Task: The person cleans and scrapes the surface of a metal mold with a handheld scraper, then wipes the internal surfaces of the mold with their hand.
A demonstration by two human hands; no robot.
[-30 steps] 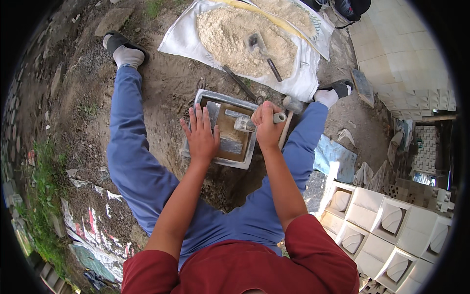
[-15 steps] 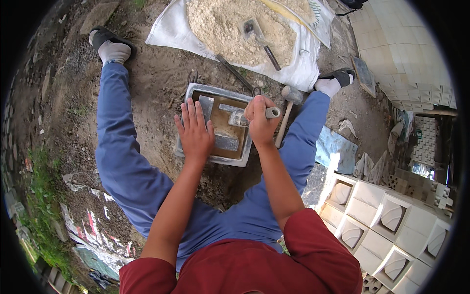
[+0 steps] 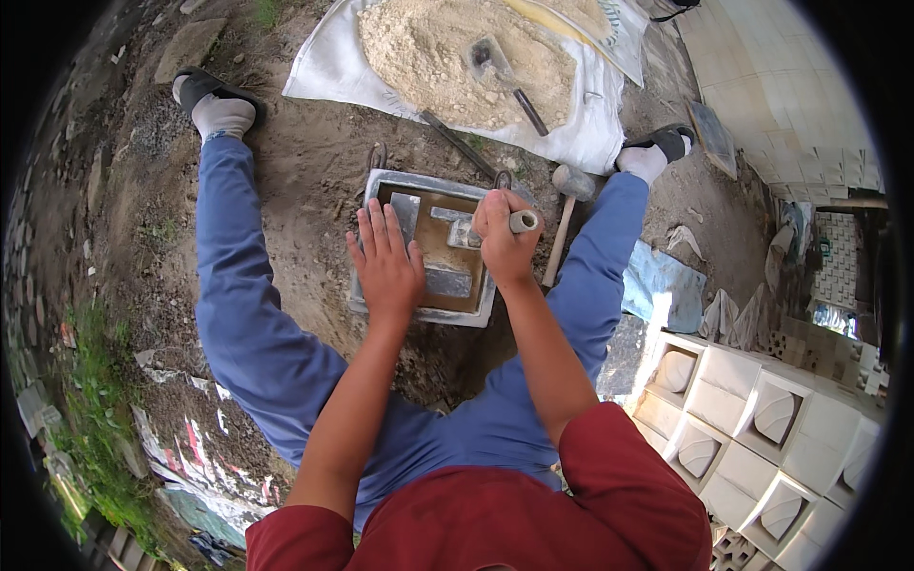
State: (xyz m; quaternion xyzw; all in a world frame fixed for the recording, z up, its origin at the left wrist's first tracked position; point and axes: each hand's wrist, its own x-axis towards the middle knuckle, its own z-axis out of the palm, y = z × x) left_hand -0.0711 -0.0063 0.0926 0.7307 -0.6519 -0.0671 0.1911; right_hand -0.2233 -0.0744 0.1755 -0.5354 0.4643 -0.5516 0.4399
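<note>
A grey metal mould frame (image 3: 354, 285) lies on the ground between my legs, with damp brown material and several flat metal plates inside. My left hand (image 3: 391, 273) rests flat over its left edge, fingers stretched out across a metal plate (image 3: 404, 211). In my right hand (image 3: 506, 238) is a short tool with a round, tube-like handle (image 3: 524, 222), gripped with closed fingers. Its pale flat head (image 3: 464, 234) sits over the middle of the mould, near another metal plate (image 3: 447, 282). My fingers partly hide the tool, so its exact kind does not show.
Beyond the mould, a white sack (image 3: 324, 71) bears a heap of pale powder (image 3: 419, 48) with a scoop (image 3: 490, 59) on it. A mallet (image 3: 572, 183) lies by my right leg, a dark bar (image 3: 457, 143) before the sack. Pale patterned blocks (image 3: 743, 409) stand at right.
The view has shifted slightly, moving the scene a little. My left hand stays flat on the mould; my right hand keeps its hold, with the tool's head in nearly the same spot.
</note>
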